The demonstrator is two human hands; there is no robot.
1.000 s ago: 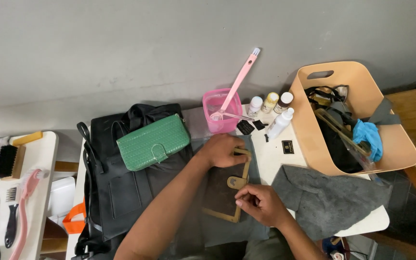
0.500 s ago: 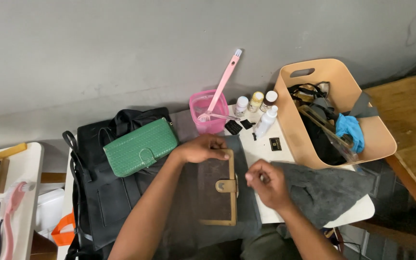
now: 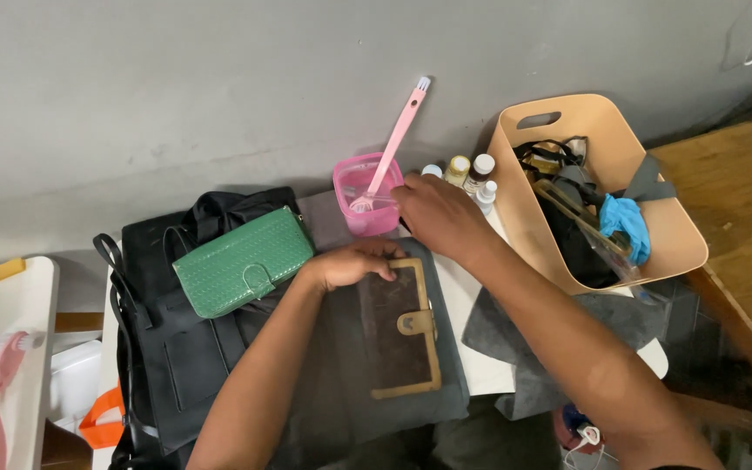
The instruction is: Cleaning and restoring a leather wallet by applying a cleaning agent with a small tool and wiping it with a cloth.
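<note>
Two hands work near the bench's back edge: the left hand (image 3: 352, 263) presses flat, fingers spread, on the top end of the brown wallet (image 3: 400, 327) lying on a grey cloth (image 3: 341, 383); the right hand (image 3: 435, 211), fingers loosely curled and holding nothing, reaches beside the pink cup (image 3: 364, 197). A careless knuckle could tip that cup with its pink brush (image 3: 393, 139), or topple the small bottles (image 3: 468, 174) just beside it.

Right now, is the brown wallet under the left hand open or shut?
Shut. The brown wallet lies flat on the grey cloth, its tan tab fastened across the front; the left hand presses its top edge.
</note>
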